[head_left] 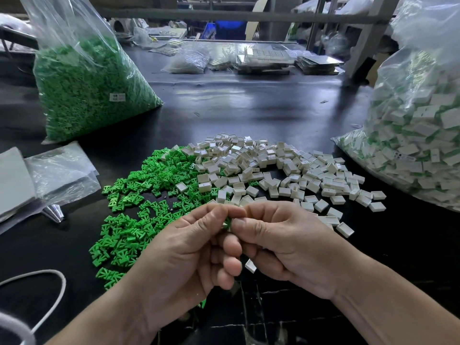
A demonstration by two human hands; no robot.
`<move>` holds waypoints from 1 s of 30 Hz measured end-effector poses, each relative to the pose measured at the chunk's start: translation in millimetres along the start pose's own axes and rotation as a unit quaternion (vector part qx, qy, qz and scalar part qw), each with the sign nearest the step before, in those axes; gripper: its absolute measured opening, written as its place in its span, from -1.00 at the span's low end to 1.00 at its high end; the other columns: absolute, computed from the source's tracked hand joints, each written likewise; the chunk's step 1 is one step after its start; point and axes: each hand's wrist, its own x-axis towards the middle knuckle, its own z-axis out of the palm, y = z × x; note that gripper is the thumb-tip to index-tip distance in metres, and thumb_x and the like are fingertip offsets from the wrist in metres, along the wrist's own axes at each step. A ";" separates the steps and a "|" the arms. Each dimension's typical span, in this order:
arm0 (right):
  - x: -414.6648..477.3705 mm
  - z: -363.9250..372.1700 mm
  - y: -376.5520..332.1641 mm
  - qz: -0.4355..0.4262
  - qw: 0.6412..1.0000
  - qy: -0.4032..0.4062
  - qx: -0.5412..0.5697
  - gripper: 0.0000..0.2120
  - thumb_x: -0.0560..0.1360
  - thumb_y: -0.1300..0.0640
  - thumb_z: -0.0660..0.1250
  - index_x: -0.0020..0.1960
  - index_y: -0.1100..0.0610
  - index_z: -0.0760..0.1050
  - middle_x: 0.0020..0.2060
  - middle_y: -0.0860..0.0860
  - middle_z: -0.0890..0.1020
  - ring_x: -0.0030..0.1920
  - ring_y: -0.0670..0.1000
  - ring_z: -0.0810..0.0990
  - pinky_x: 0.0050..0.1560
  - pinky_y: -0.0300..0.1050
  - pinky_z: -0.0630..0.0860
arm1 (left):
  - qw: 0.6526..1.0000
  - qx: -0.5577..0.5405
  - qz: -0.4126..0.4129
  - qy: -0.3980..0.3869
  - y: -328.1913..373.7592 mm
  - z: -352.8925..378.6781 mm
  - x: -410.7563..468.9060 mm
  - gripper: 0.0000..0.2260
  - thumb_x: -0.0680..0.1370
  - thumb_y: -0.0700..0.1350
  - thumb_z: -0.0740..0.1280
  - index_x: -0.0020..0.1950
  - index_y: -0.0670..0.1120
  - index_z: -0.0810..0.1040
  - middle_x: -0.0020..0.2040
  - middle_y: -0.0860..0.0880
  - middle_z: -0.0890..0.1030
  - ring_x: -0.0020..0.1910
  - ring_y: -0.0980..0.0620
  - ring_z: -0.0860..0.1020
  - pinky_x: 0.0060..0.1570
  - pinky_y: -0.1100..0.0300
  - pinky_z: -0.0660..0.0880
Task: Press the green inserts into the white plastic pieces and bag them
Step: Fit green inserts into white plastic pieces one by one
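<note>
Green insert [227, 224]: held between both hands, only a small part of it visible between the fingertips. The left hand [189, 247] pinches it with thumb and forefinger, its other fingers curled. The right hand [286, 245] meets it from the opposite side, thumb against the insert and fingers curled inward.

A white piece [250, 266] shows under the right hand's curled fingers; whether it is gripped or lies on the table [249, 108] cannot be told.

Loose green inserts [139, 195] lie ahead and left of the left hand. Loose white pieces [286, 175] lie ahead of the right hand, and the two piles touch.

The bag of green inserts [84, 90] stands far ahead of the left hand. The bag of assembled pieces [418, 145] stands well to the right of the right hand. Flat empty bags [62, 175] lie left of the left hand.
</note>
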 end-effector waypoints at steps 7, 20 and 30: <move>2.4 6.6 3.8 -0.027 0.999 0.022 0.042 -0.72 0.50 0.07 0.37 0.09 0.25 0.60 -0.35 0.05 0.59 -0.53 -0.08 0.37 -0.63 -0.32 0.24 | 0.998 -0.042 0.050 -0.005 -9.4 4.7 1.7 -0.88 0.52 -0.13 0.37 -0.03 -0.13 0.69 -0.42 -0.13 0.56 -0.53 -0.01 0.57 -0.56 0.21 0.52; -1.0 6.3 0.7 -0.019 0.999 -0.002 0.050 -0.85 0.52 0.08 0.37 -0.12 0.16 0.61 -0.39 0.07 0.49 -0.57 -0.11 0.32 -0.64 -0.31 0.20 | 0.997 -0.034 0.061 -0.040 -9.5 0.3 1.0 -0.74 0.37 -0.06 0.57 -0.03 -0.13 0.66 -0.42 -0.15 0.60 -0.52 -0.03 0.60 -0.56 0.21 0.53; 2.2 11.8 3.2 -0.028 0.997 -0.004 0.076 -0.84 0.56 0.12 0.34 -0.15 0.06 0.66 -0.35 0.07 0.59 -0.58 -0.12 0.35 -0.64 -0.32 0.22 | 0.996 -0.014 0.086 0.028 -11.2 8.2 -0.6 -0.87 0.45 -0.10 0.34 -0.13 -0.10 0.66 -0.50 -0.09 0.52 -0.62 0.03 0.52 -0.64 0.28 0.45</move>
